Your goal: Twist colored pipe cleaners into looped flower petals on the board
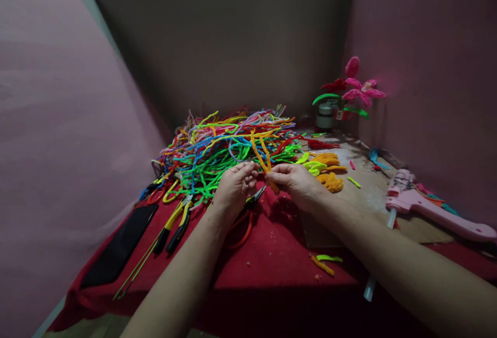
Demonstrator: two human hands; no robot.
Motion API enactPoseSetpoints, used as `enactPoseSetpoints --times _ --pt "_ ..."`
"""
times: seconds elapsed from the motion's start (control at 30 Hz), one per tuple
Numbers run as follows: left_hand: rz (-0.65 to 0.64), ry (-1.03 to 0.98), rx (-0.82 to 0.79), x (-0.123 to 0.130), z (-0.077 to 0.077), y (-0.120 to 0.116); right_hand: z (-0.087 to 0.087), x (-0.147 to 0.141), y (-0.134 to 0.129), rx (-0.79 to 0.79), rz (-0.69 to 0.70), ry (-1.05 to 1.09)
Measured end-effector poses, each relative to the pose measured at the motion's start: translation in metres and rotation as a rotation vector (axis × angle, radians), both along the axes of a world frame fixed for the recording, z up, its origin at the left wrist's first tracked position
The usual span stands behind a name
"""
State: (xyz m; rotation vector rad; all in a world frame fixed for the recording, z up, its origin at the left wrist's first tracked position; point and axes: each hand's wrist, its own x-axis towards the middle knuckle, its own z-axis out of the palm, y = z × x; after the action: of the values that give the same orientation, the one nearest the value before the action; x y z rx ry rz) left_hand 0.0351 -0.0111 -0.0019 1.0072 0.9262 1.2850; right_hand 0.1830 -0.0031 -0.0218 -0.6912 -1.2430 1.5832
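An orange pipe cleaner (261,151), bent into two strands, stands up between my hands above the table. My right hand (297,182) pinches it near its lower part, and a short end pokes out below the fingers. Just left of it, my left hand (236,185) has its thumb and fingers drawn together close to the strands; whatever they hold is too small to make out. Below the left hand lies a pair of scissors (246,232) with red handles, partly hidden by the wrist. Behind both hands spreads a large heap of coloured pipe cleaners (217,157).
Yellow-black pliers (180,224) and a black phone (120,245) lie at left on the red cloth (267,265). Orange bundles (330,182) sit on a board at right, near a pink glue gun (435,206). Behind stands a pink pipe-cleaner flower (364,91).
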Motion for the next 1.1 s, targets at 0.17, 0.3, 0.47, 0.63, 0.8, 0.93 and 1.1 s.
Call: enactPoseSetpoints --times 0.17,0.3,0.47,0.63,0.8,0.93,1.1 --pt "-0.021 0.01 0.002 0.0003 -0.0007 -0.0003 -0.0005 -0.0007 0.0004 -0.055 0.026 0.072" --pt "-0.046 0.022 0.006 0.0022 0.0006 -0.0024 0.0008 -0.0007 -0.0012 -0.069 0.038 0.074" --pt "-0.089 0.043 0.052 0.0035 0.0001 -0.0037 0.0034 -0.0003 -0.0024 -0.047 0.049 0.054" --pt "-0.109 0.068 0.081 0.0049 -0.0014 -0.0055 0.0018 -0.0002 -0.001 -0.012 0.066 0.03" --pt "-0.095 0.108 0.124 0.0041 0.0 -0.0079 -0.0005 0.0012 -0.0003 0.057 0.06 -0.049" --pt "-0.063 0.191 0.152 0.0018 0.0031 -0.0091 0.0028 0.0026 -0.0023 0.088 0.056 -0.075" --pt "0.005 0.33 0.262 -0.0007 0.0042 -0.0083 0.0057 0.0047 -0.0025 0.09 0.074 -0.075"
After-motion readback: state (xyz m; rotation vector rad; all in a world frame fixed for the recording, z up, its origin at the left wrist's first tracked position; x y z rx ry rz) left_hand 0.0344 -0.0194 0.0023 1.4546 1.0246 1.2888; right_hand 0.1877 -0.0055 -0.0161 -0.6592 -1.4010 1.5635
